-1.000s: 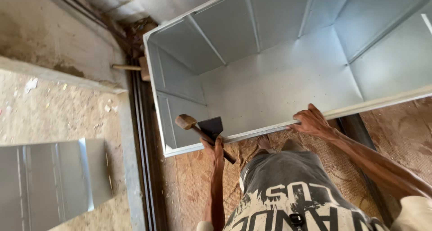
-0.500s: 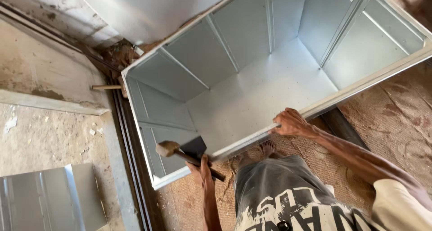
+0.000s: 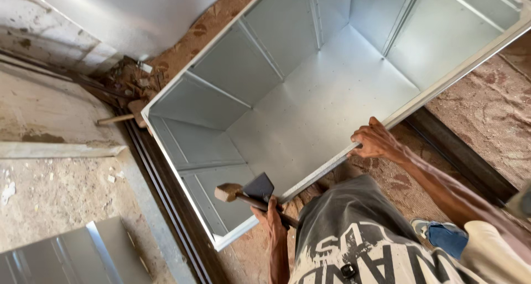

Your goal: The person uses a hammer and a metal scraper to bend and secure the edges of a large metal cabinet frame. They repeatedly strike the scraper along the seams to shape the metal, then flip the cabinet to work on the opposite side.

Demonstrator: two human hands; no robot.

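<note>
A large open box of grey sheet metal (image 3: 182, 173) with ribbed inner walls lies in front of me. My right hand (image 3: 376, 143) grips its near rim. My left hand (image 3: 275, 213) is shut on the dark handle of a wooden-headed mallet (image 3: 228, 192), held just over the box's near corner. A dark wedge-shaped metal piece (image 3: 259, 185) sits against the mallet handle by that hand. My grey printed shirt fills the bottom of the view.
A second wooden-handled hammer (image 3: 116, 118) lies at the box's far left corner. Dark metal rails (image 3: 166, 201) run along the box's left side. A folded metal sheet (image 3: 83, 256) lies bottom left. My blue shoe (image 3: 442, 235) rests on brown ground.
The view has swung, so the box now reaches further to the upper right. Both hands keep their hold, on the mallet and on the rim.
</note>
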